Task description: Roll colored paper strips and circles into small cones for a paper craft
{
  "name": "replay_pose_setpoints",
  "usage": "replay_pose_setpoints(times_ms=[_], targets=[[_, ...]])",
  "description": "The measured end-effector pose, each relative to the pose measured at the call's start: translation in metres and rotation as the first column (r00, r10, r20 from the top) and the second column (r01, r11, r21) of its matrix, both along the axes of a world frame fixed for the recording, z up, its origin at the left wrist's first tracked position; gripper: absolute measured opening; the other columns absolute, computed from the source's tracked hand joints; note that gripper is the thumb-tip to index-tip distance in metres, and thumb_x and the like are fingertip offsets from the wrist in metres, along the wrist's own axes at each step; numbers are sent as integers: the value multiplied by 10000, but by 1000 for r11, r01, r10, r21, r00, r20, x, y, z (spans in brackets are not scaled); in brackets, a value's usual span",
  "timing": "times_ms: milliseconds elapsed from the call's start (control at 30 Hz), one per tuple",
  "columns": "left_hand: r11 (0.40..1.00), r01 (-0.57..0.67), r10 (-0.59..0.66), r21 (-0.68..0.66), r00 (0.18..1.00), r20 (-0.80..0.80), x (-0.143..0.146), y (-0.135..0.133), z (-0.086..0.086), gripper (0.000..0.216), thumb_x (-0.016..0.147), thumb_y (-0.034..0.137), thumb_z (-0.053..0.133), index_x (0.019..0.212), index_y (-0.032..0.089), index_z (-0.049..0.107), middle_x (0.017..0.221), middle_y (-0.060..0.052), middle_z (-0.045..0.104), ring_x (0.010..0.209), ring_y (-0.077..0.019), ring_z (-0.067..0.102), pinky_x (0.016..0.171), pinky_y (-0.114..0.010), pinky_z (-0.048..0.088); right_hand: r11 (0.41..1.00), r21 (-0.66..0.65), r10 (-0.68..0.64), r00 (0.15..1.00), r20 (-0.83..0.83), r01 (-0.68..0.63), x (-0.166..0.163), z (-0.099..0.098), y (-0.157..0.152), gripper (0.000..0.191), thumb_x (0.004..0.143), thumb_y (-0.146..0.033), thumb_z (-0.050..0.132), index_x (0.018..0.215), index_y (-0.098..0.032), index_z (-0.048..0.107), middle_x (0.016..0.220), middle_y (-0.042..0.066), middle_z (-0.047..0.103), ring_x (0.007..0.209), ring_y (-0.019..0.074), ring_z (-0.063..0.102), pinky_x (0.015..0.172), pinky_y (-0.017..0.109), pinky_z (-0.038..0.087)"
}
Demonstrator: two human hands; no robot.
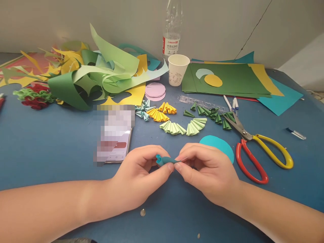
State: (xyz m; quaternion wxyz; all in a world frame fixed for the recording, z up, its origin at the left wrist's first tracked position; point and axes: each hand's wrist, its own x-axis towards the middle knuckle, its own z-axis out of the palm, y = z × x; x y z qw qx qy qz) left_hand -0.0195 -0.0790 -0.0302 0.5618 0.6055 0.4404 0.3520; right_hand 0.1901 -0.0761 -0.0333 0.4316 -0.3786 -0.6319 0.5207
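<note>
A rolled blue paper cone (165, 160) is held level between both hands, its wider, folded mouth toward the left. My left hand (143, 172) is closed in a pinch around the cone's body. At the narrow tip, my right hand (207, 172) pinches the paper between thumb and forefinger. A thin pale sliver (186, 158) shows by the right fingers; I cannot tell what it is. Partly behind that hand lie flat blue paper circles (220, 145). Beyond the hands sit light green paper cones (173, 127), yellow cones (159, 114) and dark green cones (215, 114).
Scissors (246, 135) lie at the right, a phone (117, 138) at the left. Behind stand a paper cup (178, 72) and a bottle (172, 44). Cut paper scraps (113, 81) heap at back left; green sheets (235, 77) and a ruler (202, 103) lie at right.
</note>
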Motion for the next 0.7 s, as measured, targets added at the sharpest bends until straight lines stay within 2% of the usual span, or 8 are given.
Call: replay_pose_setpoints(times_ms=[133,233,467,700], targets=[[999,30,-30,-21,999,15,-1,-1,0,158,977,223,684,828,180,714,775,-22,667,731,-139,596,678,-267,516,998,58,25,1000,-1,-24,2,2,2,72,922,-158,800,872,-209,787,748,35,740,627,138,654,535,234,546],[1000,13,-13,-19,1000,8,-1,-1,-2,164,988,242,673,833,188,685,781,-19,648,744,-142,592,677,-268,512,999,50,-8,1000,24,6,2,1,2,92,924,-187,815,844,-208,776,737,38,728,630,147,650,544,250,556],[998,-33,34,49,999,-21,3,0,1,100,918,190,708,819,192,695,768,-12,683,727,-131,615,665,-246,527,975,-220,-16,996,-92,-4,-2,-2,0,97,928,-204,794,845,-197,743,730,18,680,546,112,589,490,231,513],[995,-27,35,95,997,-76,4,0,5,110,883,155,709,779,187,719,749,-9,717,694,-117,637,638,-221,532,952,-306,-5,994,-108,-28,-3,-2,-3,89,913,-218,804,863,-198,733,689,3,650,550,122,605,498,238,524]])
